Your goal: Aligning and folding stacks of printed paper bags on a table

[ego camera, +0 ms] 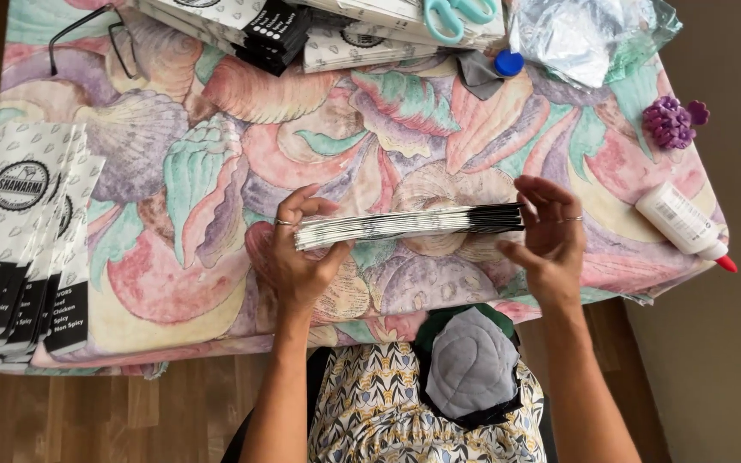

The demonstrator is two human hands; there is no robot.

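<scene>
Low table (216, 326) under a shell-print cloth, wood floor around it. I see the left hand (298, 249) and right hand (551, 236) clamping a stack of flat paper sleeves (409, 223) by its ends, edge-on just above the cloth, fingers curled round each end. A fanned pile of sleeves (27, 240) at the left edge and more sleeves (259, 26) at the far edge look finished; I judge the held batch is mid-squaring, glue bottle (683, 223) and scissors (456, 13) lying untouched.

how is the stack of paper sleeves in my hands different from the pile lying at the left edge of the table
The stack in your hands is squared up and held on edge between the left hand and right hand, showing only thin edges. The left pile lies flat and fanned out, printed faces up, untouched. Both look like the same white sleeves with black ends.
</scene>
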